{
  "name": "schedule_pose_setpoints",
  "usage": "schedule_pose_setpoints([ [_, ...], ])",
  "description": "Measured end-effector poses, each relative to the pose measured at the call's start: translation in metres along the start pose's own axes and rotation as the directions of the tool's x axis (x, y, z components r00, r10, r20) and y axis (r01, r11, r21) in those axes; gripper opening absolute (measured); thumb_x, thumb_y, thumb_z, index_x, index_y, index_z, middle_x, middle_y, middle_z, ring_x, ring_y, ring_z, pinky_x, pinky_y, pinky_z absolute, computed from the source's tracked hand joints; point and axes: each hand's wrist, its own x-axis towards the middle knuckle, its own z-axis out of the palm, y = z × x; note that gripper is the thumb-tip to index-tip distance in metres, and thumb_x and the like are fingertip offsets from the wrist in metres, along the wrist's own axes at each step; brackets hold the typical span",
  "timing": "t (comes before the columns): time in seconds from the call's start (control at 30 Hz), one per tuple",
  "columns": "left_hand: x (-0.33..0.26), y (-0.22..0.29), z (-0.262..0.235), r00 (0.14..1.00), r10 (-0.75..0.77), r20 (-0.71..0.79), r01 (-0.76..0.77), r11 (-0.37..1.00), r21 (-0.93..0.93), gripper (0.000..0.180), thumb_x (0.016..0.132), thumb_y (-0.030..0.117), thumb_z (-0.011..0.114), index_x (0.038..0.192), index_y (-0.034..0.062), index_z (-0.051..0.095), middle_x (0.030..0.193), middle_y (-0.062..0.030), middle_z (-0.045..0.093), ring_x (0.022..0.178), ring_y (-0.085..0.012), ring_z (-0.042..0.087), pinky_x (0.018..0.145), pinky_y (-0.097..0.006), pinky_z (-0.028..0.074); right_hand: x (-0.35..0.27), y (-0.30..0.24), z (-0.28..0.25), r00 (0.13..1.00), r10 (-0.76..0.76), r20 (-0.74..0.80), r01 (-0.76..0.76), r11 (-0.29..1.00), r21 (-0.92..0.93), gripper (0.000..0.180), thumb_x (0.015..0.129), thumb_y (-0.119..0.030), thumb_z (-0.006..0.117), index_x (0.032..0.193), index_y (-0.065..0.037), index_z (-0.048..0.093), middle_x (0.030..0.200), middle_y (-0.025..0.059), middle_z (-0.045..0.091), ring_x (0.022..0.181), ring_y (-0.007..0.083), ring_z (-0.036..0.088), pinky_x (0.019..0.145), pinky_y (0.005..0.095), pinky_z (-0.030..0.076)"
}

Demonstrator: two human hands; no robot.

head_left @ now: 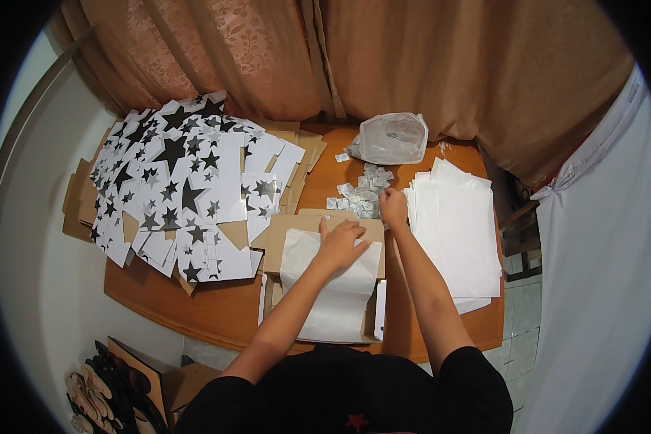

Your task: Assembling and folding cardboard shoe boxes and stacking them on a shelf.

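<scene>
Before me an open cardboard box (270, 249), brown inside with white sides, is lined with a sheet of white paper (318, 307). My left hand (340, 246) lies open on the paper's upper part, over the box's raised flap, fingers spread. Beyond the box is a loose heap of small white and silvery packets (362, 197). My right hand (393, 208) is at the heap's right edge, fingers curled and closed. Whatever they hold, if anything, is hidden. A translucent plastic bag (393, 139) stands behind the heap, with one packet (342, 157) lying beside it.
Flattened white cardboard pieces with black stars (188, 195) are piled across the table's left side. A stack of white paper sheets (456, 231) lies to the right on the wooden table (231, 311). Brown curtains (412, 58) hang behind; shoes (98, 394) are at lower left.
</scene>
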Motion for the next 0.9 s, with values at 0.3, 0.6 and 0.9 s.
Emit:
schedule_pose_setpoints([
  [0.3, -0.046, -0.037, -0.043, 0.963, -0.205, -0.177, 0.231, 0.963, 0.142, 0.048, 0.076, 0.044, 0.061, 0.114, 0.0151, 0.059, 0.127, -0.0076, 0.05, 0.125, -0.0329, 0.036, 0.099, -0.067, 0.0, -0.111, -0.046, -0.055, 0.999, 0.039, 0.001, -0.028, 0.696, 0.718, 0.022, 0.08, -0.005, 0.055, 0.101, -0.002, 0.062, 0.078, 0.006, 0.058, 0.063, 0.0118, 0.053, 0.057, 0.0249, 0.043],
  [0.6, -0.076, -0.07, -0.059, 0.94, -0.232, -0.249, 0.259, 0.963, 0.079, 0.021, 0.071, 0.025, 0.067, 0.089, 0.0132, 0.063, 0.098, -0.0008, 0.063, 0.101, -0.0232, 0.055, 0.097, -0.067, 0.005, -0.215, -0.085, -0.047, 0.81, -0.286, 0.513, -0.006, 0.87, 0.493, 0.023, 0.076, -0.005, 0.058, 0.098, 0.001, 0.061, 0.081, 0.0142, 0.064, 0.067, 0.0188, 0.059, 0.065, 0.0297, 0.048],
  [0.9, -0.102, -0.068, -0.064, 0.914, -0.144, -0.379, 0.103, 0.987, -0.125, 0.012, 0.08, 0.021, 0.059, 0.086, 0.0102, 0.061, 0.089, -0.0041, 0.065, 0.091, -0.0231, 0.06, 0.1, -0.056, 0.016, -0.24, -0.109, -0.068, 0.928, -0.304, 0.217, 0.222, 0.917, 0.332, 0.023, 0.075, -0.005, 0.059, 0.098, -0.001, 0.06, 0.088, 0.0155, 0.061, 0.069, 0.0257, 0.06, 0.064, 0.0318, 0.047],
])
